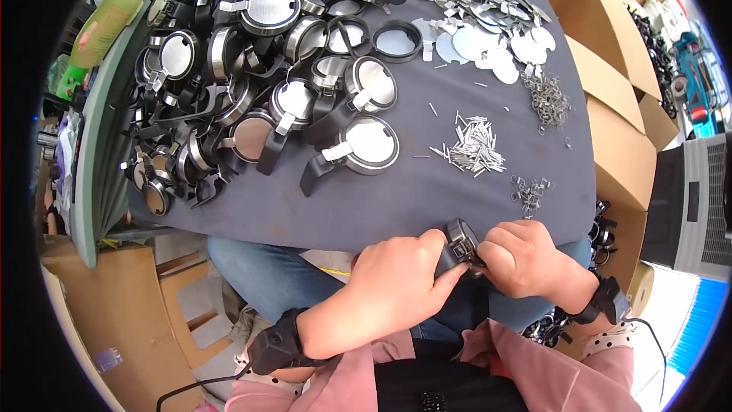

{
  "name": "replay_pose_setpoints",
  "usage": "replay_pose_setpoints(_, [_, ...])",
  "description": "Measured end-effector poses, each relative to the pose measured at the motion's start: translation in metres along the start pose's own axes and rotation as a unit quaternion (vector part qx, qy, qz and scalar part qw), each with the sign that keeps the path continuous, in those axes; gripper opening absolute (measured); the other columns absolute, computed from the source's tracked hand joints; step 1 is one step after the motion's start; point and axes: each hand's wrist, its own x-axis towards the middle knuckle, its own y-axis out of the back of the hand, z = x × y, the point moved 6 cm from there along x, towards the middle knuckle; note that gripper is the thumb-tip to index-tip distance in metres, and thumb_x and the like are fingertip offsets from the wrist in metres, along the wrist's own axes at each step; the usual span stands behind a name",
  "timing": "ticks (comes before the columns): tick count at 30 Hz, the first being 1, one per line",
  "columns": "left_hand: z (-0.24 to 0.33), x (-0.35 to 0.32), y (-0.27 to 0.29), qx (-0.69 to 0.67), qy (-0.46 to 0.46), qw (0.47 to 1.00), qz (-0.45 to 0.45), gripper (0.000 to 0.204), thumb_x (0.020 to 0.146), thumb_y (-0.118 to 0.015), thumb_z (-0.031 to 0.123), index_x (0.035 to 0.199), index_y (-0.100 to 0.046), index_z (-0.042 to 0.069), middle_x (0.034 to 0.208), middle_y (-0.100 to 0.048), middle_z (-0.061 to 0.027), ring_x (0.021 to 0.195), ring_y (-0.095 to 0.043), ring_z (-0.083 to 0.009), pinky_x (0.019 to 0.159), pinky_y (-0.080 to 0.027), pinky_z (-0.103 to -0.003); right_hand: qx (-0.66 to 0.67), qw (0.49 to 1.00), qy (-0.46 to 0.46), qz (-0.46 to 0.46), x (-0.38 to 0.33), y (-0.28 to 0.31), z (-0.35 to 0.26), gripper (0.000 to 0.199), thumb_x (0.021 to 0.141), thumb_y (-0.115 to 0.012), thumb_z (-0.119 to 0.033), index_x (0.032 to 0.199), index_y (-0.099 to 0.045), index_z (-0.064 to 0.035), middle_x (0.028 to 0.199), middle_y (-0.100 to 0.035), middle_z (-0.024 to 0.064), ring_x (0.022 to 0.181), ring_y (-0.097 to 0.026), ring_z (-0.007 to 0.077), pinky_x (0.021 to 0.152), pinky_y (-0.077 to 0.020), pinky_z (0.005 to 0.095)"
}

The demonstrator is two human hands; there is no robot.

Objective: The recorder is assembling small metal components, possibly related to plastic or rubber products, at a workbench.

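Near the table's front edge, my left hand (396,271) is closed around the black handle of a small round lid-like part (460,236), held up on edge. From the other side my right hand (520,258) presses its curled fingers against the same part. Whether those right fingers also pinch a small pin or clip is hidden. Further back lies a finished-looking lid (370,143) with a silver disc, a metal tab and a black handle. Just beyond my hands sit a few small wire clips (531,194) and a heap of thin metal pins (474,146).
A large pile of similar lids (271,11) covers the table's left side. Silver discs with tabs (488,42) lie at the back right, beside more small metal clips (547,101). Open cardboard boxes (610,137) stand along the right edge. Another cardboard box (114,313) is on the lower left.
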Motion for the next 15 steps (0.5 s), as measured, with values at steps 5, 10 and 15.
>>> replay_pose_setpoints(5, [-0.002,0.001,-0.002,-0.013,-0.001,1.0,-0.004,0.033,0.08,-0.069,0.026,0.093,-0.057,-0.002,0.062,-0.061,-0.0175,0.059,-0.062,-0.0373,0.053,-0.049,-0.042,0.013,1.0,-0.021,0.004,0.004,-0.002,0.0,0.021,0.066,-0.061,-0.01,0.067,-0.041,-0.0069,0.057,-0.041,0.0024,0.045,-0.047,0.0187,0.038,-0.0372,0.0317])
replay_pose_setpoints(10, [0.003,-0.004,-0.01,-0.016,-0.015,0.999,0.027,0.034,0.081,-0.069,0.026,0.091,-0.054,-0.003,0.059,-0.059,-0.0174,0.054,-0.06,-0.0369,0.048,-0.048,-0.041,0.021,0.999,-0.046,-0.008,0.001,-0.004,0.0,0.026,0.063,-0.064,-0.01,0.065,-0.038,-0.0081,0.055,-0.04,0.0019,0.043,-0.046,0.0185,0.035,-0.036,0.0318])
replay_pose_setpoints(15, [0.006,-0.006,-0.012,-0.003,-0.036,0.998,0.043,0.033,0.081,-0.069,0.026,0.086,-0.052,-0.002,0.055,-0.057,-0.0171,0.049,-0.059,-0.0352,0.045,-0.047,-0.04,0.057,0.997,-0.052,-0.004,0.003,-0.005,0.004,0.029,0.062,-0.066,-0.009,0.064,-0.037,-0.0086,0.053,-0.038,0.0019,0.041,-0.045,0.0188,0.034,-0.0348,0.0311])
